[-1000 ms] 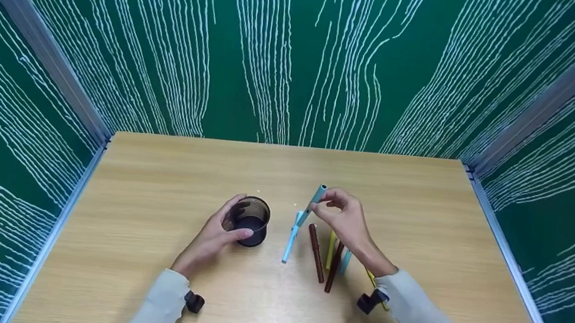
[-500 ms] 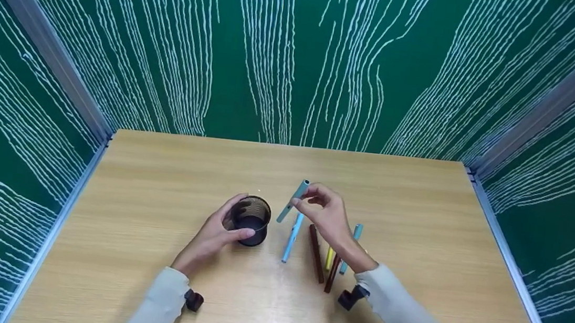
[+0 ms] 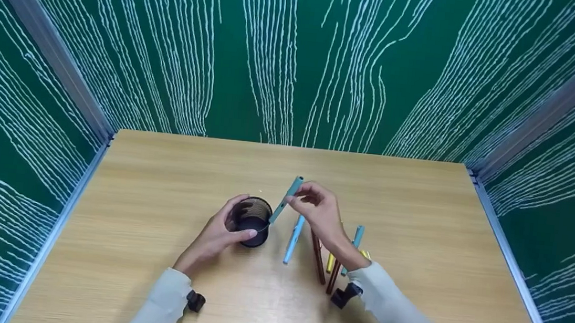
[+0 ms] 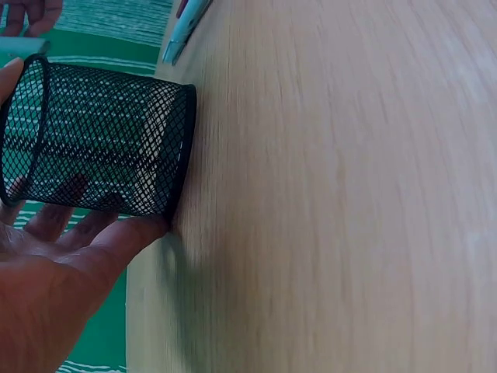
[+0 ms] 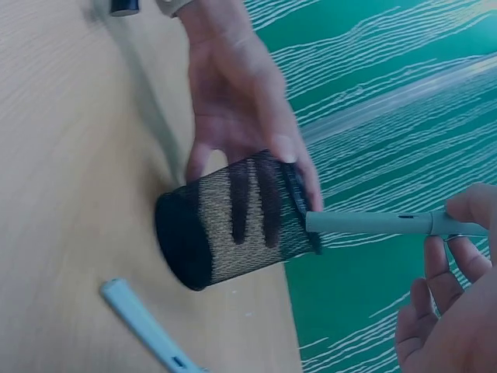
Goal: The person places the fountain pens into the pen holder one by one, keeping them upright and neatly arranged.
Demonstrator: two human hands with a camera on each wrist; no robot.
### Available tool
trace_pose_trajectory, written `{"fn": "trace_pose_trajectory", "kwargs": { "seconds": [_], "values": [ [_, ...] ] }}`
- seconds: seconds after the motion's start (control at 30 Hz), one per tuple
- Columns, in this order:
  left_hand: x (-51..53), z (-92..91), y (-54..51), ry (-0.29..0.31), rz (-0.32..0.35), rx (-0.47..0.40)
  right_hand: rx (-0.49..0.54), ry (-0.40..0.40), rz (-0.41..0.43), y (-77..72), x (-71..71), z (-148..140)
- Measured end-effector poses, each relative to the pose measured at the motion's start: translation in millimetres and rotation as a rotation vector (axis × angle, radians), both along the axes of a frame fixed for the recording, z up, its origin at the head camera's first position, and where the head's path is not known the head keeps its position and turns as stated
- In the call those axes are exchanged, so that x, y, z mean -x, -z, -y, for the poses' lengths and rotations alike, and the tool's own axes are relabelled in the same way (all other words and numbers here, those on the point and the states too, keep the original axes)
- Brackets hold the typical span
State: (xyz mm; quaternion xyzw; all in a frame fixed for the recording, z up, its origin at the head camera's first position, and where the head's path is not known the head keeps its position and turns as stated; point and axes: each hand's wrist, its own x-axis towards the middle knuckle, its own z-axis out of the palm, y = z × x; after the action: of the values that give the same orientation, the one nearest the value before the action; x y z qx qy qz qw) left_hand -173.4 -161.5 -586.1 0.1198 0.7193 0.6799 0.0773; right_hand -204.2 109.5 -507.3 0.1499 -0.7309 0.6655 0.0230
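My left hand (image 3: 214, 236) grips a black mesh pen cup (image 3: 254, 210), thumb over the near side, fingers around the far left. The cup stands upright on the table; the left wrist view shows its mesh wall (image 4: 101, 140) against the fingers. My right hand (image 3: 320, 213) pinches a teal pen (image 3: 286, 199) between thumb and fingers. The pen slants, its lower end at the cup's right rim; in the right wrist view the pen (image 5: 365, 223) overlaps the rim, and whether they touch I cannot tell. No pens show inside the cup.
Right of the cup lie a light blue pen (image 3: 293, 240), a brown pen (image 3: 318, 262), a yellow pen (image 3: 330, 262), another brown pen (image 3: 333, 279) and a second teal pen (image 3: 359, 235). The right forearm partly covers them. Green, white-lined panels (image 3: 302, 68) enclose the wooden table (image 3: 186, 173).
My right hand has carried the teal pen leftward from above the light blue pen to the cup's rim. My left hand and the cup have stayed in place.
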Motion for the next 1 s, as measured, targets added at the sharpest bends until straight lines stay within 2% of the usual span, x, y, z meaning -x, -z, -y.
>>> {"fn": "trace_pose_trajectory", "kwargs": {
  "seconds": [0.17, 0.33, 0.63, 1.0],
  "values": [
    [-0.3, 0.0, -0.1, -0.007, 0.017, 0.017, 0.014, -0.002, 0.003, 0.1, 0.7, 0],
    [-0.7, 0.3, 0.2, -0.002, 0.011, 0.031, -0.02, -0.027, 0.035, 12.2, -1.8, 3],
    [-0.3, 2.7, 2.4, -0.004, 0.017, 0.022, -0.088, -0.033, 0.016, 32.1, -9.2, 12],
    [0.6, 2.0, 5.3, 0.002, 0.009, 0.007, -0.097, -0.005, 0.034, 43.3, -13.4, 18]
  ]
}}
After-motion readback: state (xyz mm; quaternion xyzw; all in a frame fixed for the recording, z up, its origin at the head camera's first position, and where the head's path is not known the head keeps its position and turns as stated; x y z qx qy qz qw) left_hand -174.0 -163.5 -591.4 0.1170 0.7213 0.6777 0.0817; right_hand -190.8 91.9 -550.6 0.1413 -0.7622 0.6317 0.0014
